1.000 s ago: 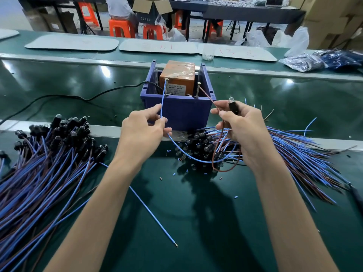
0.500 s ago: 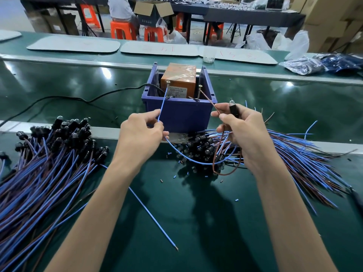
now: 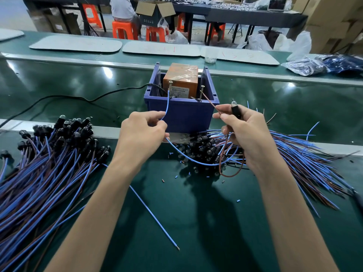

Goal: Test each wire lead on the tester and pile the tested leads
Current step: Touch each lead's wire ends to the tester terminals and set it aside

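Pinching the blue wire (image 3: 167,107) between thumb and forefinger, the left hand (image 3: 143,134) steers its bare tip onto the left screw (image 3: 170,86) of the tester (image 3: 182,116), a blue bin holding an orange unit. The right hand (image 3: 245,132) pinches the brown wire (image 3: 209,101) toward the right screw (image 3: 202,92) and grips the lead's black lamp holder (image 3: 235,109) upright, probably so the bulb faces the eyes. A left heap (image 3: 49,163) and a right heap (image 3: 304,154) of leads lie on the bench (image 3: 196,222); which heap is the tested one is a guess. Whether the brown tip touches its screw, or the bulb glows, is unclear.
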Motion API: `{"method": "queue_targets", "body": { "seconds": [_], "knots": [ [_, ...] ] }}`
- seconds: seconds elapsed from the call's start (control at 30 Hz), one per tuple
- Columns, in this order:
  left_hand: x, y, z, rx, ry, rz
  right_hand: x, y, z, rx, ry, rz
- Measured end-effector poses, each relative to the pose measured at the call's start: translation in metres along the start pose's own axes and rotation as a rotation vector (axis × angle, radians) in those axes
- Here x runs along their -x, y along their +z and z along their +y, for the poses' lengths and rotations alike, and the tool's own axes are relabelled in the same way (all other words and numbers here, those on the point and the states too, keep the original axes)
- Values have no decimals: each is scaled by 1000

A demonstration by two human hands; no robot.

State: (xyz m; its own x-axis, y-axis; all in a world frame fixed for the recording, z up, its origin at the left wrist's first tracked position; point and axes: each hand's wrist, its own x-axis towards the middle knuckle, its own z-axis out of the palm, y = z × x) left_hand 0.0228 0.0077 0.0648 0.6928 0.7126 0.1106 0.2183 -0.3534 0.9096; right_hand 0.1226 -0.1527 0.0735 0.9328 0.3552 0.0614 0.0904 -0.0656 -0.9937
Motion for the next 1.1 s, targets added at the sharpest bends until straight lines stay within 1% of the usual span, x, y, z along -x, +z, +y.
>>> {"method": "queue_targets", "body": {
  "seconds": [1.1],
  "knots": [
    [2,-1,5,-4,-12,-47,1,-1,-4,-26,31,10]
  ]
}}
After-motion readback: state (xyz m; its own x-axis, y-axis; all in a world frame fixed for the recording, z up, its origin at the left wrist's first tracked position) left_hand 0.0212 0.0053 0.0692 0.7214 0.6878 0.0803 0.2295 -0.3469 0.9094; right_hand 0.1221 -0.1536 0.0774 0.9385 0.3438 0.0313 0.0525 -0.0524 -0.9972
